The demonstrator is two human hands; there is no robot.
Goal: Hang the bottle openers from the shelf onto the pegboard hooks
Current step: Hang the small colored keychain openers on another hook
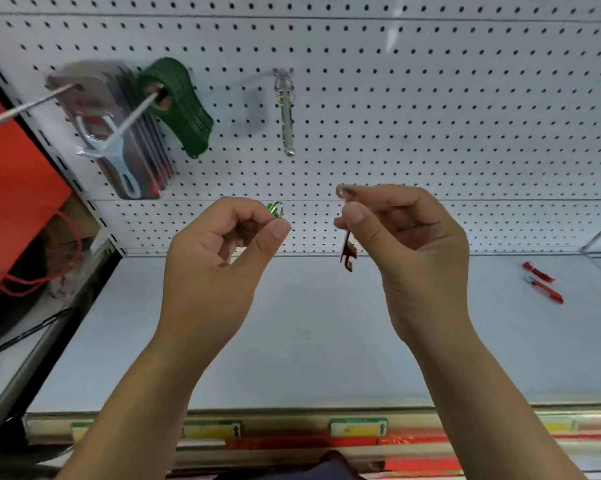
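My left hand (219, 251) is closed around a green bottle opener (274, 210); only its green end and key ring stick out above my thumb. My right hand (403, 237) pinches the ring of a dark brown bottle opener (347, 252), which dangles below my fingers. Both hands are raised in front of the white pegboard (430, 116), above the shelf (309, 323). On a pegboard hook (282, 72) hangs a silver-green opener (288, 123). Two red bottle openers (543, 282) lie on the shelf at the far right.
Left on the pegboard, long hooks hold packaged peelers (119, 143) and dark green flat openers (181, 105). An orange-red panel (11, 188) and red cords stand at the left. Price labels (357, 427) run along the shelf's front edge.
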